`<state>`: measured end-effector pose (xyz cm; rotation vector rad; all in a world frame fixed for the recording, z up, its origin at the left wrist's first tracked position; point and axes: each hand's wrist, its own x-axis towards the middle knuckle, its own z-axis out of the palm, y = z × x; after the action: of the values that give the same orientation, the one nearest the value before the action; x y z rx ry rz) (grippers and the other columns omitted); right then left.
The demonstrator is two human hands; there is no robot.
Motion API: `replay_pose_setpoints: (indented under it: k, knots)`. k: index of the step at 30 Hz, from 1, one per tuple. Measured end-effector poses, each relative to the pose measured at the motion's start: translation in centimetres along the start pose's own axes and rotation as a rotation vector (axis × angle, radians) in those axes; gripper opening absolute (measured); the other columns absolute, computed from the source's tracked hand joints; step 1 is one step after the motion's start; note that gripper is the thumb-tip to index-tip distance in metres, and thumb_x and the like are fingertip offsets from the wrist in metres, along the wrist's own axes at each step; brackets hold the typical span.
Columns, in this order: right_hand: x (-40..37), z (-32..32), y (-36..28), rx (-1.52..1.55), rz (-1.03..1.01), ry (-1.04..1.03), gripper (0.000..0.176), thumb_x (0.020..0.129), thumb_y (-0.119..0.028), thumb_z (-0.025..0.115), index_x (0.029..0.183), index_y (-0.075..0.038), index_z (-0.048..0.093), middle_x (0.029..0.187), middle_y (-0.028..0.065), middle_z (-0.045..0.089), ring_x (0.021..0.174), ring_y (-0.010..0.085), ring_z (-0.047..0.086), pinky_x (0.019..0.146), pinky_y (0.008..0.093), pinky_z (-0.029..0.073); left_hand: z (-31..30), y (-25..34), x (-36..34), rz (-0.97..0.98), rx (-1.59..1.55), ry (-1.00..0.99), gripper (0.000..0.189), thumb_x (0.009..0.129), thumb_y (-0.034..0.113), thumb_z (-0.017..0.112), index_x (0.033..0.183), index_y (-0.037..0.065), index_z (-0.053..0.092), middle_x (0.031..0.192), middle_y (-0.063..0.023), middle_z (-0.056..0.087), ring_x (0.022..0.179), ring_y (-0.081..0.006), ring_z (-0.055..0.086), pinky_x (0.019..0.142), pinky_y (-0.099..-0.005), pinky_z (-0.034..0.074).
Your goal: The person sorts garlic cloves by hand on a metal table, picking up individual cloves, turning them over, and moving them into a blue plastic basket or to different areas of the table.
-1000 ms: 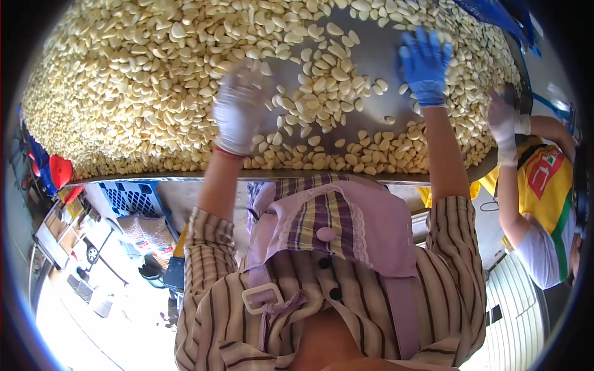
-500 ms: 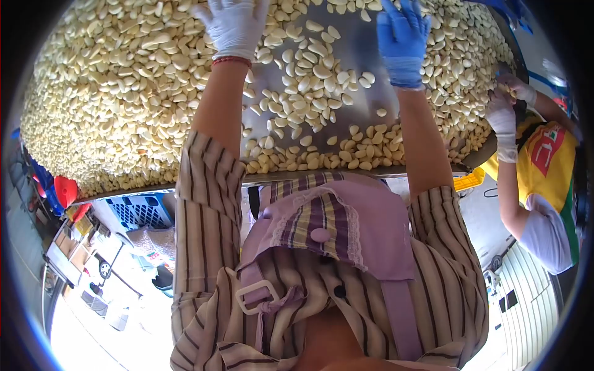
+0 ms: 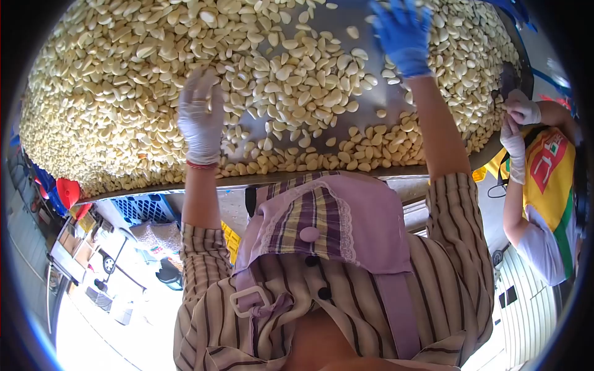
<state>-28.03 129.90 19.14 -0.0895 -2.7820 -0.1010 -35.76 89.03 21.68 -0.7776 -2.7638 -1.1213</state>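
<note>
Peeled garlic cloves (image 3: 309,80) cover much of a metal table (image 3: 371,102). My left hand (image 3: 202,117), in a white glove with a red band at the wrist, rests on the thick heap of cloves at the left. Its fingers are stretched out and slightly parted, and no clove shows in its grip. In a blue glove, my right hand (image 3: 402,34) lies farther up the table with fingers spread, beside the cloves at the right. Between my hands is a looser patch of cloves with bare metal showing around it.
At the right edge of the table, a co-worker in a yellow vest (image 3: 547,167) has white-gloved hands (image 3: 516,123) close together near the cloves. A blue crate (image 3: 143,209) stands under the table's left side, near a red object (image 3: 67,191).
My left hand has come back toward me and to the left. Loose cloves in the middle are spread more thickly. My right hand stays near its place, fingers more spread. The co-worker's hands moved slightly.
</note>
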Motion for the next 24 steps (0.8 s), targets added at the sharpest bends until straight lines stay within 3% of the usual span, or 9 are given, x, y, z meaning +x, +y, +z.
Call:
replay_pose_setpoints:
  k: [6,8,10,14,16,17,19,21,24]
  knots:
    - [-3.9,-1.2,1.7,-0.076,0.159,-0.017,0.04,0.092,-0.025,0.054,0.131,-0.016,0.06,0.148,0.015,0.041,0.139,0.0411,0.032,0.112,0.0595,0.023,1.3,0.8,2.8,-0.043,0.081,0.158,0.017,0.088,0.01,0.07,0.105,0.011,0.074,0.097,-0.0067,0.072,0.086,-0.0181,0.069,0.077,-0.0291,0.056]
    - [-3.2,-3.6,-0.9,0.058,0.256,0.045,0.04,0.091,-0.018,0.054,0.13,-0.014,0.06,0.144,0.0176,0.046,0.134,0.0429,0.039,0.11,0.0589,0.027,3.8,2.2,4.9,0.011,0.141,0.077,0.022,0.087,0.01,0.071,0.109,0.012,0.072,0.089,-0.005,0.072,0.076,-0.0158,0.069,0.07,-0.0292,0.056]
    - [-3.1,-2.7,-2.2,0.127,0.277,0.103,0.039,0.091,-0.017,0.055,0.13,-0.013,0.06,0.141,0.0183,0.049,0.132,0.0424,0.042,0.11,0.0578,0.029,5.8,6.5,7.6,-0.131,0.338,-0.191,0.028,0.085,0.009,0.073,0.113,0.014,0.069,0.081,-0.0029,0.072,0.065,-0.0116,0.065,0.061,-0.0259,0.054]
    - [-2.1,-3.2,-3.0,0.237,0.304,0.233,0.034,0.092,-0.015,0.058,0.125,-0.009,0.063,0.131,0.0199,0.057,0.125,0.0397,0.05,0.107,0.0507,0.035,9.7,6.6,10.5,-0.081,0.493,-0.529,0.029,0.087,0.007,0.07,0.116,0.01,0.067,0.083,-0.0032,0.071,0.064,-0.0084,0.061,0.059,-0.0214,0.051]
    - [-2.5,-3.8,-1.8,0.298,0.318,0.26,0.03,0.092,-0.013,0.059,0.119,-0.005,0.066,0.127,0.0215,0.06,0.121,0.0393,0.053,0.103,0.0458,0.041,9.1,6.4,11.7,-0.114,0.392,-0.641,0.029,0.086,0.025,0.068,0.11,0.009,0.065,0.1,-0.0119,0.068,0.093,-0.0295,0.066,0.082,-0.0446,0.053]
    - [-2.7,-3.8,-1.1,0.295,0.315,0.259,0.03,0.092,-0.013,0.059,0.119,-0.005,0.066,0.127,0.0215,0.06,0.121,0.0393,0.053,0.103,0.0458,0.041,9.2,5.4,11.7,-0.114,0.388,-0.639,0.029,0.086,0.025,0.068,0.11,0.009,0.065,0.1,-0.0119,0.068,0.093,-0.0295,0.066,0.082,-0.0446,0.053]
    - [-3.3,-3.6,-0.3,0.627,0.536,0.296,0.03,0.091,-0.013,0.059,0.119,-0.004,0.066,0.126,0.0219,0.06,0.119,0.0389,0.055,0.099,0.0462,0.045,9.4,1.7,11.2,-0.448,-0.678,-0.46,0.017,0.09,0.016,0.067,0.104,0.006,0.066,0.075,0.0006,0.065,0.066,-0.0124,0.062,0.06,-0.0285,0.052]
    - [-3.4,-5.1,-1.2,0.456,0.374,0.299,0.033,0.091,-0.013,0.061,0.123,-0.005,0.064,0.128,0.0217,0.059,0.117,0.0399,0.057,0.096,0.0452,0.048,9.4,-0.7,10.8,-0.345,-0.747,-0.295,0.015,0.093,0.011,0.065,0.107,0.004,0.064,0.078,0.0041,0.062,0.069,-0.0042,0.057,0.059,-0.0213,0.049]
    - [-2.2,-6.6,-7.3,0.501,0.056,0.136,0.045,0.091,-0.03,0.063,0.132,-0.012,0.058,0.145,0.022,0.043,0.131,0.0433,0.043,0.108,0.0543,0.034,5.6,0.1,10.6,-0.308,-0.682,0.004,0.019,0.095,0.01,0.062,0.114,0.005,0.062,0.075,0.0068,0.059,0.062,-0.0022,0.05,0.056,-0.0204,0.048]
